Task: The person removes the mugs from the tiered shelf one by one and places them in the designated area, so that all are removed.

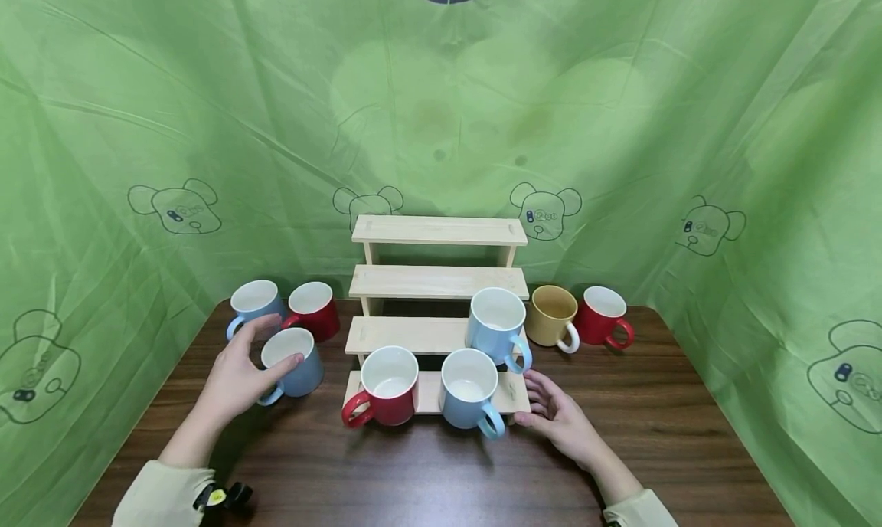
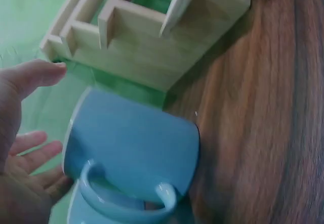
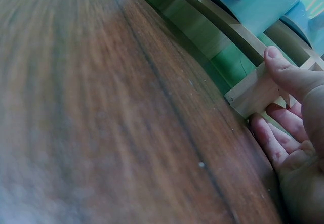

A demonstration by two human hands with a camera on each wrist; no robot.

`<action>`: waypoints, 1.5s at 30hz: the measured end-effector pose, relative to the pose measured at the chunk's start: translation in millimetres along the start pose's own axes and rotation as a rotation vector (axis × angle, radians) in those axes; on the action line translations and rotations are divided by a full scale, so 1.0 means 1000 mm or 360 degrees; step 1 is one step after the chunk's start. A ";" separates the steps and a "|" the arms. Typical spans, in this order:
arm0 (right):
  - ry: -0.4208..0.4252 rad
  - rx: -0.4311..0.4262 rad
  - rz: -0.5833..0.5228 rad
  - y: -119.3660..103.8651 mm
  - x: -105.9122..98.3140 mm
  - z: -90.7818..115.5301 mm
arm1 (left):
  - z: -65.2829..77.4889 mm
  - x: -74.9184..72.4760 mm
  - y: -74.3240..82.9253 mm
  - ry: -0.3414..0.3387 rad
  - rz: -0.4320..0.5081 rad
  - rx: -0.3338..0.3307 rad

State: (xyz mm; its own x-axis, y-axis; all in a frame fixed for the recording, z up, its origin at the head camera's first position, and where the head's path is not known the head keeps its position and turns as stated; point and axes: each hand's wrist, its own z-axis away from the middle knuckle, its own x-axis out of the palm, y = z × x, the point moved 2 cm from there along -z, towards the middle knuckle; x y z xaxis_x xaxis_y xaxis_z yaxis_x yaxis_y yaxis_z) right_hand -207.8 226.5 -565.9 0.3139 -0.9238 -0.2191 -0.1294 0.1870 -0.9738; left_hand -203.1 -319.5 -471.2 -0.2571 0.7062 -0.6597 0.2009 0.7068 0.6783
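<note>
Seeing, from the head view, green curtain [image 1: 441, 113] on three sides, then brown table [image 1: 427, 473] below. Notice mid-table a pale four-step rack [image 1: 413, 332]; get its left side panel [image 2: 147, 57] from the left wrist alone, and the gap under its bottom step [image 1: 429, 393] from the right wrist alone. Find right hand [image 1: 561, 420] with thumb and fingers about the rack's lower right corner; cannot tell whether clasping it. Find left hand [image 1: 237, 374] spread around near blue mug [image 1: 306, 374], left of the rack, not clenched; see space between thumb and mug only from the left wrist. Count front red mug [image 1: 396, 410] and lower blue mug [image 1: 460, 412] on the bottom step, upper blue mug [image 1: 485, 343] one step higher. Spot on the table far blue mug [image 1: 258, 305], left red mug [image 1: 322, 324], yellow mug [image 1: 547, 332], right red mug [image 1: 591, 328]
</note>
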 end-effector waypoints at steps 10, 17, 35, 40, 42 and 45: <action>-0.0003 -0.0020 -0.0029 0.000 0.001 0.001 | 0.011 0.013 0.035 0.0189 0.0177 0.0301; -0.0017 -0.0075 -0.0050 0.000 0.001 0.003 | 0.022 0.038 0.038 0.0051 0.0414 0.0381; -0.0042 -0.0081 -0.0073 -0.002 0.001 0.003 | 0.044 0.083 0.021 -0.0113 0.0609 0.0341; -0.0055 -0.0085 -0.0084 -0.002 0.001 0.003 | 0.046 0.088 0.016 -0.0137 0.0653 0.0290; -0.0060 -0.0087 -0.0089 -0.002 0.001 0.002 | 0.047 0.089 0.015 -0.0146 0.0686 0.0274; -0.0064 -0.0087 -0.0092 -0.002 0.001 0.002 | 0.047 0.091 0.013 -0.0166 0.0735 0.0270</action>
State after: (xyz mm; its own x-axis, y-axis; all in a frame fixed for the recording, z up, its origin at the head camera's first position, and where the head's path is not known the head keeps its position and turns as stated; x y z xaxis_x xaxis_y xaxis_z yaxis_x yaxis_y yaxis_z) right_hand -205.3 225.8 -564.5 0.3599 -0.9180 -0.1663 -0.1611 0.1144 -0.9803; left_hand -179.6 -244.2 -537.8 -0.0109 0.9411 -0.3378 0.4247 0.3102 0.8505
